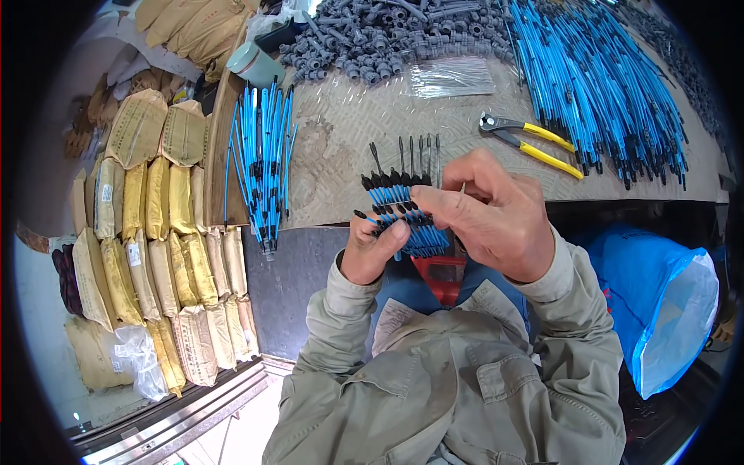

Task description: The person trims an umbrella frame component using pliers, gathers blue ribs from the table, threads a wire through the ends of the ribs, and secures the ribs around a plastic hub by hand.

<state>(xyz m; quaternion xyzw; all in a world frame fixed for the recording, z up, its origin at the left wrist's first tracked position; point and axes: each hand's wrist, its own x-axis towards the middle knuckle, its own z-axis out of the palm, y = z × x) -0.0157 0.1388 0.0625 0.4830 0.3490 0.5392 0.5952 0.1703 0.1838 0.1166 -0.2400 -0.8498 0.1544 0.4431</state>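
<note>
Above my lap, at the table's front edge, I hold a bundle of thin blue tubes with black fittings (422,232). Dark thin tips stick up from its far end, and a narrow pale band crosses the tubes. My left hand (373,249) wraps the bundle from the left, its thumb pressed on the tubes. From the right, my right hand (496,213) reaches in with thumb and fingers pinched together against the bundle's side. What lies between those fingertips is mostly hidden; it may be a thin wire.
Yellow-handled pincers (535,143) lie on the table right of centre. Beyond are thin clear strips (452,77) and piled grey plastic fittings (372,39). Blue tubes lie in a large heap (604,93) and a smaller group (262,155). A blue bag (643,302) stands right, packed parcels (147,263) left.
</note>
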